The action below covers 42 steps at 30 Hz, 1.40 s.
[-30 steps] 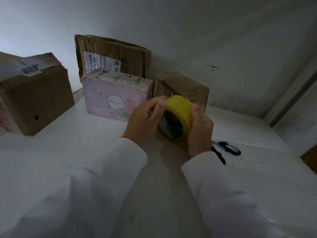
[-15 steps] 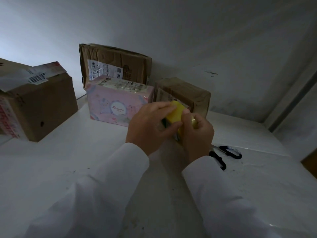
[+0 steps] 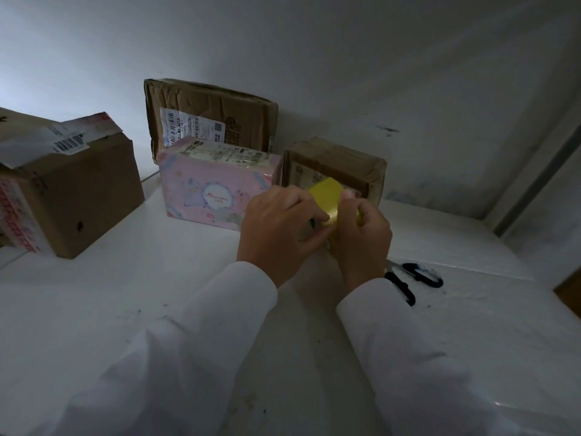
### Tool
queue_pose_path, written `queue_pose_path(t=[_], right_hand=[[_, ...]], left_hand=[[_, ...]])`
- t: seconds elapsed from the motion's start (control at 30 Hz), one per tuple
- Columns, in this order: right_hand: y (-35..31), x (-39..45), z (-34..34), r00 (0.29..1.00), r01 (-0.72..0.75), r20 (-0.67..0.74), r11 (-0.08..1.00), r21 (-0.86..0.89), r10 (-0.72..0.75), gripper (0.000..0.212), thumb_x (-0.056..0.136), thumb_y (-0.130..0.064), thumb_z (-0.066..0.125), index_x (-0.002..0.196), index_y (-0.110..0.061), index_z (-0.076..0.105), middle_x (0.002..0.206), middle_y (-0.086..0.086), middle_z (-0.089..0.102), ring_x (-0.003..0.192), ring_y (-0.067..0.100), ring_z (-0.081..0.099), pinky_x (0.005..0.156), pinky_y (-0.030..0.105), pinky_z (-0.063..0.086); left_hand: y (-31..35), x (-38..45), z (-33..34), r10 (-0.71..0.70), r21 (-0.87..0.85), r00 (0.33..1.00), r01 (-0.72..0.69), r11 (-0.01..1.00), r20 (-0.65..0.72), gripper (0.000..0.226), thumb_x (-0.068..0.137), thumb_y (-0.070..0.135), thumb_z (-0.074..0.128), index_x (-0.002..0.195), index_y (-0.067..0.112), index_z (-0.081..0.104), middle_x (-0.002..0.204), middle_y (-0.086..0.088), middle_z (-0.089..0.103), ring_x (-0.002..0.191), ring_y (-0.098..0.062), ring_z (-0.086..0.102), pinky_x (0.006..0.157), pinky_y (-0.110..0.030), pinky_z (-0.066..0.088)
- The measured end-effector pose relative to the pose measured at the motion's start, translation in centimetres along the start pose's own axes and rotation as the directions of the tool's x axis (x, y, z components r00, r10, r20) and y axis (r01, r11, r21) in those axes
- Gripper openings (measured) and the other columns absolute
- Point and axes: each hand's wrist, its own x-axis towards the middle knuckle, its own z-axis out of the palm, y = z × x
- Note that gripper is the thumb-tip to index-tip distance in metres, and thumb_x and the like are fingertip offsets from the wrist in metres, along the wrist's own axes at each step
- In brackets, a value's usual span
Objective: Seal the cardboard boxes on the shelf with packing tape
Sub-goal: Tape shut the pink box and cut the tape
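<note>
Since a second before, both hands had closed in over the yellow tape roll point(image 3: 325, 196), which had turned so that only its outer band showed between the fingers. On the white shelf point(image 3: 157, 309), at about nine o'clock, stood a brown cardboard box point(image 3: 81, 199) with a barcode label peeling from its loose top flap. At eleven o'clock a creased carton point(image 3: 213, 114) leaned upright against the wall, and a pink printed box point(image 3: 217, 187) sat just in front of it. The left hand point(image 3: 276, 228), in a white sleeve, had its grip curled round the near side of the roll, thumb on the tape face. The right hand point(image 3: 361, 240) pinched the roll's other side, fingers bent tight. Behind them, at one o'clock, was a small taped brown box point(image 3: 342, 162), beside the pink one. Black-handled scissors point(image 3: 415, 275) lay on the shelf at three o'clock, just beside the right wrist.
</note>
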Motion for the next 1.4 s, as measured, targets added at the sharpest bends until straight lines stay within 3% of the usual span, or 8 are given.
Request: queue_pose_path(t=[0.27,0.33,0.47,0.57,0.8,1.03,1.2,1.4], right_hand=[[-0.6,0.0,-0.3,0.970,-0.176,0.203,0.966,0.190,0.137,0.033,0.099,-0.024,0.041,0.068,-0.015,0.047,0.065,0.000,0.043,0.059,0.006,0.041,0.055,0.020,0.035],[-0.3,-0.1,-0.2,0.962,-0.154,0.253,0.966,0.210,0.098,0.027,0.097,-0.025,0.041,0.078,-0.012,0.056,0.071,0.000,0.050,0.064,0.004,0.047,0.057,0.013,0.038],[0.4,-0.2,0.3,0.933,-0.050,0.358,0.981,0.185,-0.020,0.039,0.085,-0.030,0.028,0.101,-0.018,0.062,0.092,-0.008,0.061,0.085,-0.007,0.055,0.081,0.010,0.042],[0.3,-0.5,0.5,0.915,-0.012,0.399,0.984,0.180,-0.062,0.033,0.085,-0.026,0.027,0.094,-0.029,0.059,0.091,-0.018,0.058,0.085,-0.015,0.052,0.078,0.003,0.039],[0.6,-0.4,0.7,0.926,0.002,0.372,0.987,0.158,-0.061,0.037,0.084,-0.027,0.031,0.100,-0.021,0.063,0.101,-0.006,0.062,0.099,0.006,0.053,0.088,0.012,0.039],[0.5,-0.6,0.6,0.934,0.012,0.348,0.981,0.195,-0.081,0.024,0.085,-0.027,0.039,0.085,-0.033,0.063,0.087,-0.018,0.061,0.084,-0.010,0.054,0.074,0.003,0.039],[0.8,-0.7,0.8,0.934,-0.016,0.354,0.982,0.187,-0.052,0.018,0.095,-0.012,0.049,0.094,-0.020,0.065,0.088,-0.011,0.061,0.085,0.001,0.054,0.069,0.005,0.041],[0.8,-0.9,0.7,0.924,0.036,0.368,0.983,0.180,-0.101,0.017,0.091,-0.025,0.053,0.093,-0.014,0.065,0.074,-0.014,0.060,0.070,-0.007,0.053,0.065,0.009,0.042]], left_hand=[[-0.5,-0.3,0.3,-0.088,0.085,0.994,0.082,0.993,0.068,0.040,0.071,0.048,0.058,0.096,0.019,0.069,0.098,-0.003,0.064,0.090,-0.020,0.057,0.076,-0.029,0.032],[-0.5,-0.2,0.2,-0.064,0.100,0.996,0.058,0.993,0.063,0.035,0.075,0.045,0.056,0.093,0.019,0.071,0.097,-0.004,0.066,0.086,-0.026,0.061,0.075,-0.031,0.033],[-0.7,-0.1,0.4,-0.060,0.100,0.997,0.056,0.993,0.044,0.031,0.082,0.041,0.054,0.101,0.021,0.067,0.097,-0.006,0.067,0.086,-0.027,0.060,0.077,-0.031,0.035],[-1.0,-0.2,0.2,-0.080,0.094,0.996,0.076,0.993,0.046,0.040,0.083,0.041,0.054,0.106,0.014,0.071,0.098,-0.009,0.067,0.082,-0.031,0.061,0.074,-0.032,0.037],[-1.1,-0.2,0.2,-0.035,0.044,0.999,0.036,0.998,-0.017,0.024,0.085,0.029,0.058,0.091,0.013,0.075,0.088,-0.007,0.069,0.072,-0.029,0.061,0.064,-0.036,0.045],[-1.1,-0.3,0.2,-0.128,-0.027,0.992,0.127,0.992,-0.018,0.027,0.088,0.031,0.053,0.090,0.014,0.074,0.088,-0.005,0.068,0.081,-0.016,0.052,0.067,-0.023,0.037],[-1.1,-0.2,0.1,-0.251,-0.069,0.968,0.249,0.966,-0.012,0.035,0.086,0.034,0.051,0.097,0.012,0.074,0.094,-0.005,0.068,0.087,-0.021,0.060,0.073,-0.022,0.036],[-0.6,-0.2,0.1,-0.255,-0.078,0.967,0.254,0.964,-0.004,0.023,0.085,0.027,0.059,0.087,0.011,0.075,0.087,-0.005,0.067,0.082,-0.020,0.058,0.071,-0.009,0.031]])
